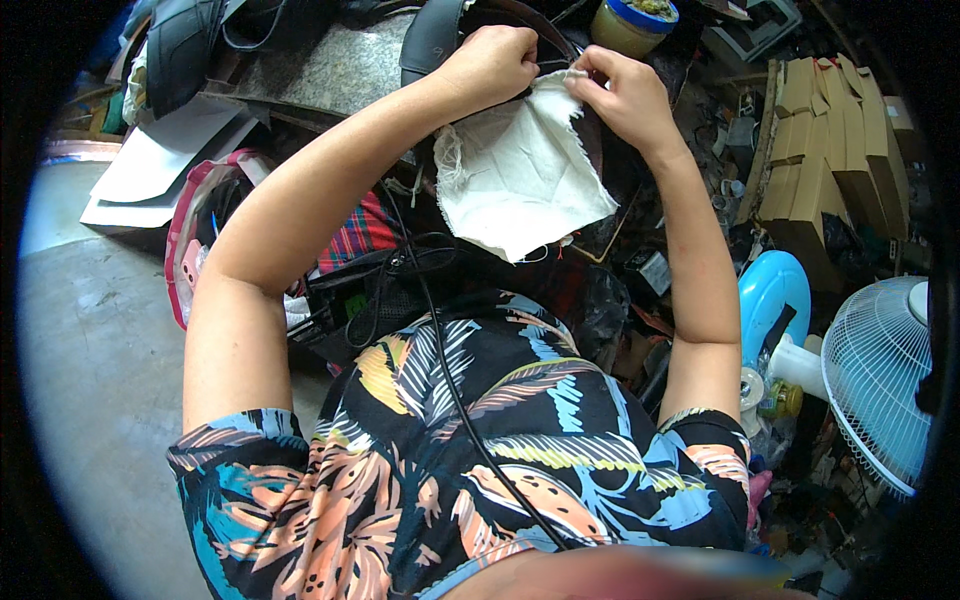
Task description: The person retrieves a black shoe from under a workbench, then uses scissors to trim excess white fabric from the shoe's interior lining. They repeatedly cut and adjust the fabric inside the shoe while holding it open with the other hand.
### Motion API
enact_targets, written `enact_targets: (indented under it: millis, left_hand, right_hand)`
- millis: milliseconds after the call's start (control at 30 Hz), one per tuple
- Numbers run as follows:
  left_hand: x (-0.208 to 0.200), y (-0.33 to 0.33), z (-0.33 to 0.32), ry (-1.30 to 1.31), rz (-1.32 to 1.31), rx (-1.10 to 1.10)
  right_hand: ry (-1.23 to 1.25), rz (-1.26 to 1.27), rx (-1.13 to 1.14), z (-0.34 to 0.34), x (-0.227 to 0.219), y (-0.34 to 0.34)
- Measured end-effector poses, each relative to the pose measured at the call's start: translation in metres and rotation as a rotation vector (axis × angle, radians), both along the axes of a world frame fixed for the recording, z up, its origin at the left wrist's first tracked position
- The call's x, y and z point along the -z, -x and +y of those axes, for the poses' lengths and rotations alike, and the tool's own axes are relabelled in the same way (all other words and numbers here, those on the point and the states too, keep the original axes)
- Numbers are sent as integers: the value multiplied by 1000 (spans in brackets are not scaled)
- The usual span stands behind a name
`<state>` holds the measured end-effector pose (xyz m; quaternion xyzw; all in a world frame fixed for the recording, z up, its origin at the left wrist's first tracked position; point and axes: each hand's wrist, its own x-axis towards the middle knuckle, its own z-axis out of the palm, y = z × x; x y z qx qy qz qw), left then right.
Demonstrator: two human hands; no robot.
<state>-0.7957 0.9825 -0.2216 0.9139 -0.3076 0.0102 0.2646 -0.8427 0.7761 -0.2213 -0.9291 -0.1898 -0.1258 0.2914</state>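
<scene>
A white cloth (520, 175) with frayed edges hangs in front of me at the top middle. At its upper right corner, the fingertips of my right hand (632, 98) pinch it. My left hand (497, 62) is closed beside the cloth's top edge, knuckles up; its fingers hide whatever they grip. Behind and next to my left hand is a black leather-like piece (428, 48) with a curved edge. A dark band curves behind both hands, partly covered by them.
A jar with a blue rim (636, 22) stands beyond my right hand. Left are a grey work surface (325, 65), white sheets (165, 165) and a pink-rimmed basket (180, 235). Cardboard pieces (825, 150), a blue stool (775, 290) and a fan (880, 375) are right. A black cable (437, 340) crosses my shirt.
</scene>
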Motion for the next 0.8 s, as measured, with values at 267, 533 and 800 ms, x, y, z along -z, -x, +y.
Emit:
enact_targets:
  millis: [267,533,800]
  left_hand:
    - [7,8,-10,-13,-57,-6]
    - [10,7,-19,-98,-109,60]
    - [9,-3,-19,-68,-137,52]
  right_hand:
    - [161,135,238,23,3,-10]
    - [193,-101,254,15,-6,2]
    - [254,-81,-60,38,6,81]
